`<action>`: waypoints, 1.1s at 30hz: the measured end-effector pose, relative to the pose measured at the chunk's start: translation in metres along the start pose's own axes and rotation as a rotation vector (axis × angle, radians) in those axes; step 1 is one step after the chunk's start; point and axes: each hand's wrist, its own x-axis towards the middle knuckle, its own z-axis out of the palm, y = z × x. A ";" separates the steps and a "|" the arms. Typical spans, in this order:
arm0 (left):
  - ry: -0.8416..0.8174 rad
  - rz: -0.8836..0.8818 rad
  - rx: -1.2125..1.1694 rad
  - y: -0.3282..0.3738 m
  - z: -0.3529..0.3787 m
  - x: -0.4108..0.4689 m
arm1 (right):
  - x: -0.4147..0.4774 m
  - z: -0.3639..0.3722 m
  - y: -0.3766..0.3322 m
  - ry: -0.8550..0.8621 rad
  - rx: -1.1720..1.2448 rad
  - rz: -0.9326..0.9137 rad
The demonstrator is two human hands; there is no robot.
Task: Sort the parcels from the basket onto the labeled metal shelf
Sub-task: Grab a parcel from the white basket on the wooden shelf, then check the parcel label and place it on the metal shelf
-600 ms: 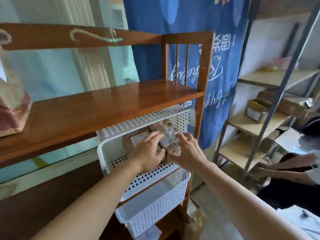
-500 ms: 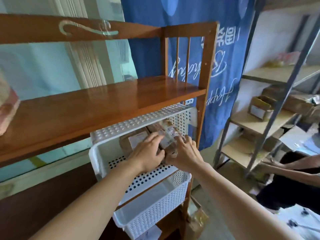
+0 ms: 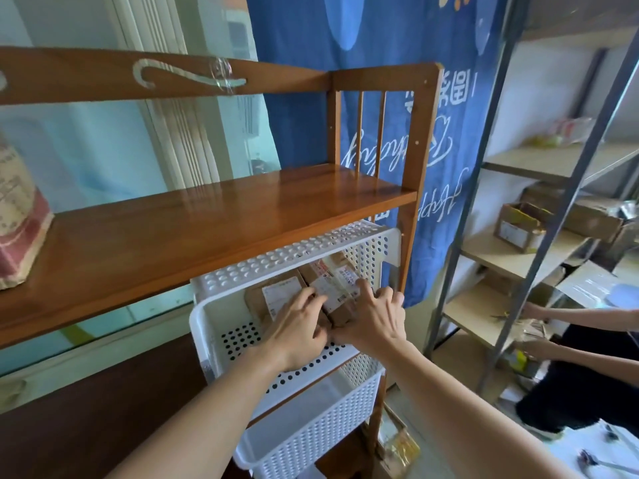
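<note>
Brown cardboard parcels sit inside the upper white perforated basket (image 3: 221, 326), which rests in a wooden rack (image 3: 214, 219) under its glossy middle board. Both bare hands reach into that basket from the front. The left hand (image 3: 297, 333) lies palm down, its fingers (image 3: 306, 297) loosely spread and resting on the left parcel (image 3: 273, 299), fingertips touching its white shipping label. The right hand (image 3: 371, 321) is just beside it, thumbs nearly meeting; its fingers (image 3: 378, 295) curl over the near right corner of the right parcel (image 3: 337, 283), which lies just beyond the fingertips, tilted, with a printed label under clear tape. Whether either hand has a firm grip yet cannot be told; both press on the boxes rather than lift them. Below the wrists a second white basket (image 3: 311, 440) stands in the rack. Far to the right of the fingers is the grey metal shelf (image 3: 539, 243) with pale boards, carrying several cardboard boxes (image 3: 518, 226). Another person's hands (image 3: 534, 311) reach toward its lower level. Behind hangs a blue cloth (image 3: 397, 39).
</note>
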 end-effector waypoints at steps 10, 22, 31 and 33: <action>0.082 0.154 -0.154 0.022 -0.043 -0.105 | -0.149 -0.100 0.003 0.283 -0.020 -0.017; 0.308 0.353 -1.141 0.029 -0.148 -0.333 | -0.367 -0.180 -0.060 0.391 0.295 -0.565; 0.822 0.230 -1.094 -0.035 -0.191 -0.481 | -0.423 -0.120 -0.189 0.258 0.899 -0.641; 0.931 0.165 -1.088 -0.046 -0.198 -0.519 | -0.437 -0.111 -0.215 0.170 0.977 -0.666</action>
